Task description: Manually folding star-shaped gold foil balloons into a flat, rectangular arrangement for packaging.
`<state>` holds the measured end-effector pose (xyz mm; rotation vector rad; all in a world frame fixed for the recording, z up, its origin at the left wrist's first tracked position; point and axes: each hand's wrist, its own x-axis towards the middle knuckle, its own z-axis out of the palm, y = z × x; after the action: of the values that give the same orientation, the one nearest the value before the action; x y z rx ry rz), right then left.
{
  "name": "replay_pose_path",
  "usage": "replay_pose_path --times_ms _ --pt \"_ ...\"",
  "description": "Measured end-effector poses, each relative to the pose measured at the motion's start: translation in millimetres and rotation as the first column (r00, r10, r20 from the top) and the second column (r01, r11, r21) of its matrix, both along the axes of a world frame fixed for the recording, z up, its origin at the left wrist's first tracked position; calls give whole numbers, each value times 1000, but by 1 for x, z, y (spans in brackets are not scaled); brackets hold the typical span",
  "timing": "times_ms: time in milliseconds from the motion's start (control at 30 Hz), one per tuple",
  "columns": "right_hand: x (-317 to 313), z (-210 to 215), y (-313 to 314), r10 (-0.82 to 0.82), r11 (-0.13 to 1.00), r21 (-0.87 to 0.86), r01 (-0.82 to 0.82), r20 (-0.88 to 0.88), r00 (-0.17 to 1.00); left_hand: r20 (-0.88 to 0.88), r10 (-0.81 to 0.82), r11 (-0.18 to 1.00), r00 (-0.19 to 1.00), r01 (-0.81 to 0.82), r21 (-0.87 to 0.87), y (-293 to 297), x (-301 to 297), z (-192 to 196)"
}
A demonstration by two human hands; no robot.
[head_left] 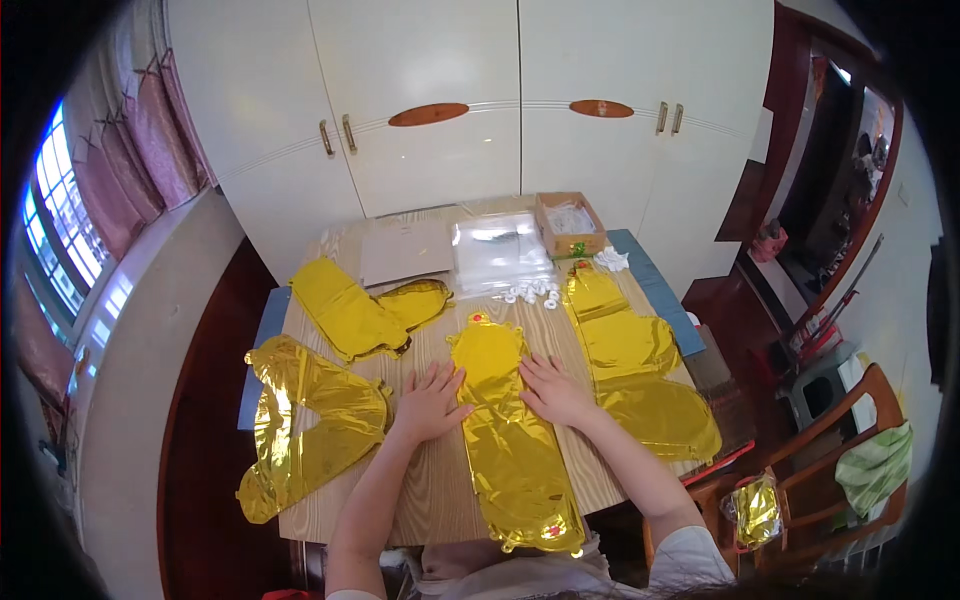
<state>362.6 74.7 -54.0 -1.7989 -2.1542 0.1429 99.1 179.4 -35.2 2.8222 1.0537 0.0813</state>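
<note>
A long flat gold foil balloon [515,430] lies lengthwise in front of me, its near end reaching the table's front edge. My left hand [432,402] rests on its left side, fingers spread and lying flat. On the opposite edge my right hand [555,390] lies with fingers stretched out, the tips touching the foil. Neither hand grips anything. To the left are two more flat gold foil balloons, an angled one [350,315] farther back and a forked one [315,415] nearer. Another gold foil balloon [635,365], with a lobed outline, lies at the right.
Behind the balloons are a grey-brown board [405,252], clear plastic bags [500,255], small white rings [535,293] and a cardboard box [570,225]. White cupboards [430,60] stand beyond the table. A wooden chair [840,440] at the right holds a packaged gold foil [757,510] and green cloth [873,470].
</note>
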Motion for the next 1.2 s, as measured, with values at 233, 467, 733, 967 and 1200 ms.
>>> replay_pose_path --times_ms 233,467,733,967,1200 --pt "-5 8 7 25 997 76 -22 -30 999 21 1 1000 1000 -1 26 4 -3 -8" --pt "-41 20 35 220 975 -26 -219 131 967 25 -4 999 1000 3 37 5 -2 -9" --pt "-38 5 32 224 975 -26 -223 121 967 34 -10 999 999 9 48 3 -2 -7" --pt "-36 10 30 230 972 -73 -222 129 965 45 -11 998 999 9 62 2 -2 -10" --pt "-12 32 16 137 983 153 -103 -229 964 296 27 1000 955 -22 -20 11 -7 -12"
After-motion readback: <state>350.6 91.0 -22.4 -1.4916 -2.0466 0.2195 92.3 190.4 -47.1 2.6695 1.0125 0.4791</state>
